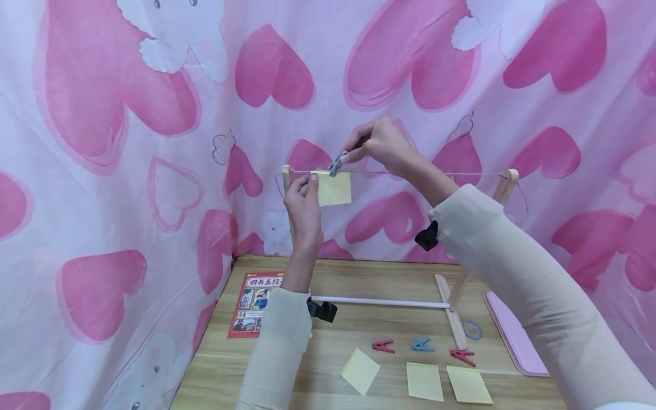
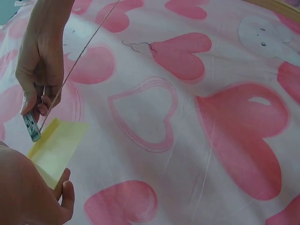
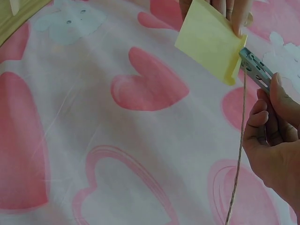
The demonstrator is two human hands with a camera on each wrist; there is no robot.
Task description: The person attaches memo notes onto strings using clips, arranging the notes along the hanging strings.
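A yellow sticky note (image 1: 335, 191) hangs at a thin string (image 1: 435, 173) stretched between two wooden posts, its top edge folded over. My left hand (image 1: 303, 208) pinches the note's upper left corner between thumb and fingers. Above the string, my right hand (image 1: 381, 145) pinches a grey clothespin (image 1: 336, 164) by its handle end. The clothespin slants down, its tip right at the note's top edge. In the right wrist view the clothespin (image 3: 255, 68) meets the folded edge of the note (image 3: 211, 44), close to the left fingertips (image 3: 237, 26).
On the wooden table lie several clothespins, two red (image 1: 383, 346) and one blue (image 1: 422, 345), and several yellow notes (image 1: 424, 381). A red booklet (image 1: 246, 327) lies at the left, a pink case (image 1: 515, 336) and a tape roll (image 1: 472, 329) at the right. A white rod (image 1: 384, 302) joins the stand's base.
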